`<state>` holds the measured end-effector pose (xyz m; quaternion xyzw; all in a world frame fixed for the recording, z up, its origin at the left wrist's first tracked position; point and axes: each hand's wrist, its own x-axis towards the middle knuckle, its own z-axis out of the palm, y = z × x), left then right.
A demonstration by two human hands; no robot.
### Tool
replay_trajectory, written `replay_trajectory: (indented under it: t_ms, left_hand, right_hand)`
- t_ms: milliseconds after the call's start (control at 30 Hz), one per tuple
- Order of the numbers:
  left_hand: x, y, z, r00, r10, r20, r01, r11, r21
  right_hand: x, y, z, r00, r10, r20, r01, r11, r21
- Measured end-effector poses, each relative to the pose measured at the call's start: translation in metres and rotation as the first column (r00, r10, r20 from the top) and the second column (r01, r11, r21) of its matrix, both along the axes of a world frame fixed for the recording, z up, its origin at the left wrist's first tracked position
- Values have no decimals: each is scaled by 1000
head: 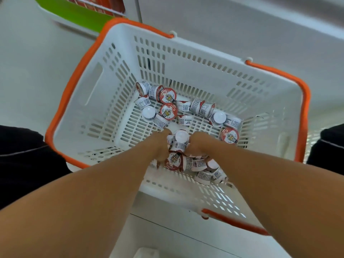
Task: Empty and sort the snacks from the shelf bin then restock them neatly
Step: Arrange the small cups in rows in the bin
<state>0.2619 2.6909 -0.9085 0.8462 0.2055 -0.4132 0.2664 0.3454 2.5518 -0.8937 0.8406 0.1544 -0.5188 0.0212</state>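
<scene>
No legible wording on anything we saw.

We made out red lids with a cartoon emblem on the small snack cups in the white basket at mid-frame, and side labels carrying QR squares, barcodes and fine print, but every character was too small and blurred for us to read.

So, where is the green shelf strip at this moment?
In the head view, the green shelf strip is at the top left, beyond the far left corner of the white basket, under red packages on the shelf.
</scene>
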Motion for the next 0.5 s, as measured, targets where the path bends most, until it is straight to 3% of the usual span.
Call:
replay_trajectory:
  t_ms: [100, 200, 300, 400, 467, 500]
  left_hand:
    - [-2, 6, 8, 993, 107, 48, -107, 994, -2]
    - [-3, 8, 19, 972, 211, 100, -202, 975, -94]
    - [-7, 8, 31, 909, 412, 67, -390, 895, -216]
    - [-3, 7, 64, 890, 453, 57, -407, 844, -349]
    - [7, 9, 101, 916, 381, 127, -289, 843, -453]
    - [13, 10, 124, 914, 351, 204, -224, 855, -468]
  right_hand:
    - [22, -8, 30, 873, -403, -273, 409, 912, -38]
    - [35, -20, 56, 689, -624, -369, 654, 754, -55]
    - [31, -34, 68, 538, -673, -508, 744, 662, -90]
    - [22, -38, 73, 324, -690, -647, 869, 487, -84]
    - [21, -32, 90, 311, -675, -669, 895, 446, -35]
    - [23, -27, 106, 361, -663, -656, 879, 477, 2]
